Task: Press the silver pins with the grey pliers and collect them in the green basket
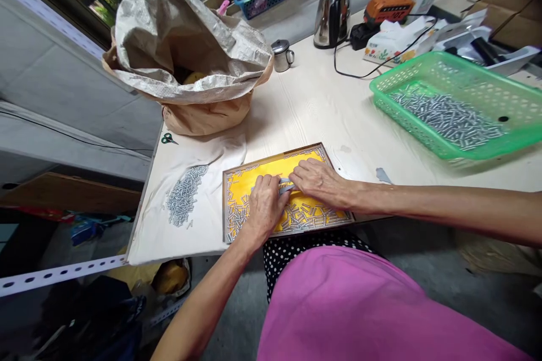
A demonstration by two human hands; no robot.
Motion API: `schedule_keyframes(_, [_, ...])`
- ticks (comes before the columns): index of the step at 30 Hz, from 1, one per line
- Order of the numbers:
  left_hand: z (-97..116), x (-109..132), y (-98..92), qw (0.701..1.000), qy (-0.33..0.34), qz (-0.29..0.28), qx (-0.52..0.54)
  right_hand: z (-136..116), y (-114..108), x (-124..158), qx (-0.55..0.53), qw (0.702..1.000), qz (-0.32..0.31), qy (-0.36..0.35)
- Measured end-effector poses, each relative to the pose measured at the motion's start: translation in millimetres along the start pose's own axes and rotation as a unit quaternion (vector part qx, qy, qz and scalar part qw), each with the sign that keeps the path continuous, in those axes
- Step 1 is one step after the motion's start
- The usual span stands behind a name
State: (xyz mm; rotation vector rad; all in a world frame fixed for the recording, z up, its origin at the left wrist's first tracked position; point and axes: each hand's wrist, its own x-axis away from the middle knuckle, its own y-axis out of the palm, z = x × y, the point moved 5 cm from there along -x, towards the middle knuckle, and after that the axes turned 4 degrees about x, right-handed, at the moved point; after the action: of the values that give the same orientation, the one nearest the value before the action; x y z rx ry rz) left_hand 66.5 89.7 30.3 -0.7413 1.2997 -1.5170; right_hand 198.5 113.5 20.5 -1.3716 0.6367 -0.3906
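Note:
A shallow framed tray point(225, 203) with a yellow bottom lies at the table's front edge. Small silvery metal pins point(302, 217) are scattered in it, mostly along its near side and left end. Over the tray's middle, my left hand point(266, 205) has its fingers curled round the left end of a small grey piece point(286, 185). My right hand point(317, 182) grips the right end of that piece from the other side. Fingers cover much of the piece, so its full shape is hidden.
A pile of pins point(185, 197) lies on cloth at the left, near green-handled scissors point(168, 138). Behind stand a large open sack point(207, 112), a metal mug point(281, 57) and a kettle point(332, 13). A green basket point(406, 124) of pins sits at the right.

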Motion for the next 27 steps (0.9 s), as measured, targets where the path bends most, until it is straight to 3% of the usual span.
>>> schedule_keyframes(7, [7, 6, -3.0, 0.996, 0.086, 0.030, 0.009, 33, -18, 3, -0.061, 0.995, 0.067, 0.046])
schedule_keyframes(10, [21, 4, -11.8, 0.987, 0.161, 0.006, -0.005, 65, -7, 0, -0.093, 0.991, 0.083, 0.050])
schedule_keyframes(12, [32, 2, -18.8, 0.979, 0.203, -0.006, -0.018, 84, 4, -6, -0.134, 0.986, 0.100, 0.014])
schedule_keyframes(14, [39, 4, -26.0, 0.970, 0.239, 0.006, -0.042, 98, 14, -11, -0.168, 0.981, 0.100, 0.004])
schedule_keyframes(16, [33, 10, -34.2, 0.968, 0.240, 0.045, -0.062, 103, 15, -10, -0.174, 0.978, 0.112, -0.008])
schedule_keyframes(18, [3, 24, -46.0, 0.976, 0.163, 0.123, -0.073, 102, 10, -4, -0.162, 0.978, 0.131, -0.008])
schedule_keyframes(20, [-51, 49, -60.0, 0.973, -0.001, 0.211, -0.090, 100, 6, 5, -0.153, 0.979, 0.138, 0.009])
schedule_keyframes(21, [-82, 65, -63.8, 0.966, -0.092, 0.219, -0.105, 98, 5, 10, -0.151, 0.979, 0.134, 0.019])
schedule_keyframes(22, [-112, 82, -66.1, 0.955, -0.169, 0.210, -0.124, 97, 6, 15, -0.151, 0.979, 0.131, 0.029])
schedule_keyframes(24, [-165, 117, -64.6, 0.934, -0.288, 0.140, -0.157, 93, 11, 22, -0.153, 0.978, 0.134, 0.038])
schedule_keyframes(27, [-212, 155, -55.8, 0.914, -0.363, 0.041, -0.178, 85, 23, 28, -0.145, 0.976, 0.157, 0.033])
